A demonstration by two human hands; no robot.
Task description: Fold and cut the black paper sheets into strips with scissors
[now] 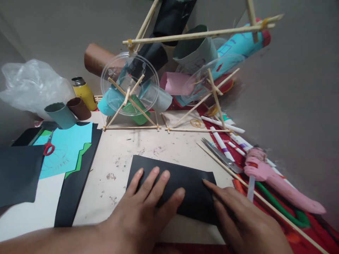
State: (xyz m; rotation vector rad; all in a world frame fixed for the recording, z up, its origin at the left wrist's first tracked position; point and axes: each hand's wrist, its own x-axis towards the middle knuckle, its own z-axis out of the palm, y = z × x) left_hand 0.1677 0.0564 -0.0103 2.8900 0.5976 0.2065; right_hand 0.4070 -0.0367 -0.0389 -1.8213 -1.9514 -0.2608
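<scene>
A sheet of black paper (189,178) lies on the pale board (106,197) in front of me, its far edge slanting down to the right. My left hand (145,208) rests on it, fingers spread and flat over its left and middle part. At the right edge, my right hand (243,215) has its index finger on the paper and the thumb close below, closed on that edge. The rest of its fingers are mostly hidden.
Behind stands a stick frame (132,127) with clear plastic discs (129,56) and coloured paper tubes. Red-handled scissors (49,148) lie on blue paper (84,134) at left. Metal scissors (221,155), a pink glue gun (286,187) and a long stick (280,210) lie at right.
</scene>
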